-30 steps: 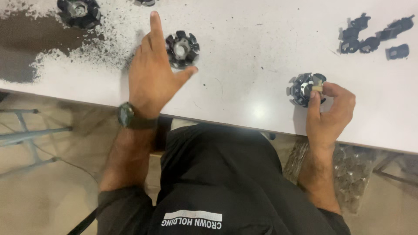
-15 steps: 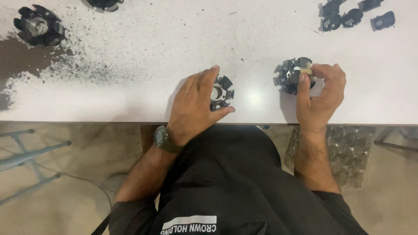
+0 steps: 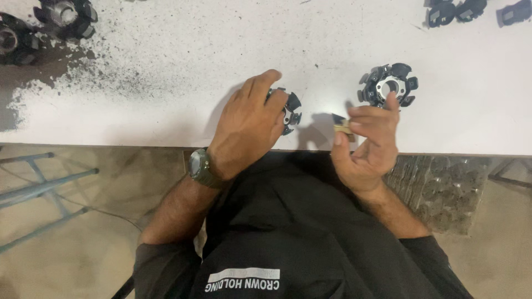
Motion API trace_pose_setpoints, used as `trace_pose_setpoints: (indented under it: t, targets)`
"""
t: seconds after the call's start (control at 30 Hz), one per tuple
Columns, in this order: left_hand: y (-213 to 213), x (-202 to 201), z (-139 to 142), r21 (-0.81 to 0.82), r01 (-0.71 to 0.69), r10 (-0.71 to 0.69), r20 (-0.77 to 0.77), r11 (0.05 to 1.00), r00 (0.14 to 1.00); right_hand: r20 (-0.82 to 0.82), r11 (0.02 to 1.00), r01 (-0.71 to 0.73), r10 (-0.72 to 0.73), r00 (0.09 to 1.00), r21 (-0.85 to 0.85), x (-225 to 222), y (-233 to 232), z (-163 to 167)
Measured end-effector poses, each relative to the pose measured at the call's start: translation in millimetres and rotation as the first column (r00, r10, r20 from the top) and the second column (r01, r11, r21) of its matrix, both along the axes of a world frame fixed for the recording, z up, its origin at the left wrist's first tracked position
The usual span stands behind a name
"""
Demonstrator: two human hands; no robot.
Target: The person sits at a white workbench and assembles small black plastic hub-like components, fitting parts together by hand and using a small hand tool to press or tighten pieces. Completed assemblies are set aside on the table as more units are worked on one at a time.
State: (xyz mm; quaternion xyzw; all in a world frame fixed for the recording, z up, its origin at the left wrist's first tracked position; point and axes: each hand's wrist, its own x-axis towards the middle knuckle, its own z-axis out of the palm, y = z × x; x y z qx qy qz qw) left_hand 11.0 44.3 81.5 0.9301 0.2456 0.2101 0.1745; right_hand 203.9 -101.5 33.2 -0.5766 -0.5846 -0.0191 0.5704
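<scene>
**Two hands busy at the counter's near edge**

Our left hand is cupped over a black round slotted part that lies on the white counter close to its near edge; the fingers curl down around it, gripping it. Our right hand is lifted just off the edge, thumb and forefinger pinched narrow on a small tan and dark piece. A second black round part with a metal centre lies just beyond the right fingertips, apart from them.

We judge the small piece the likeliest thing to go astray: the pinch is slight and it hangs over the counter's edge, so a slip would send it down to the floor. The covered part also sits near that edge, and a sideways nudge from our left hand could push it off.

Around us, dark gritty specks and a smeared patch spread over the counter's far left, where two more round parts lie. Small black pieces sit at the far right corner. Nothing stands between the two hands
</scene>
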Motion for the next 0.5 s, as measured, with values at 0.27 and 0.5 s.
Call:
trace_pose_setpoints:
  t: [0.27, 0.5]
  targets:
    - [-3.7, -9.4, -3.2, -0.05, -0.019, 0.024, 0.098, 0.999, 0.995, 0.156, 0.961, -0.005, 0.05, 0.987, -0.277, -25.2, 20.2, 11.4]
    - [-14.5, -7.9, -9.7, -0.101, -0.094, 0.107, 0.136, 0.99, 0.985, 0.236, 0.949, 0.013, 0.065, 0.969, -0.315, -30.2, 21.6, 9.0]
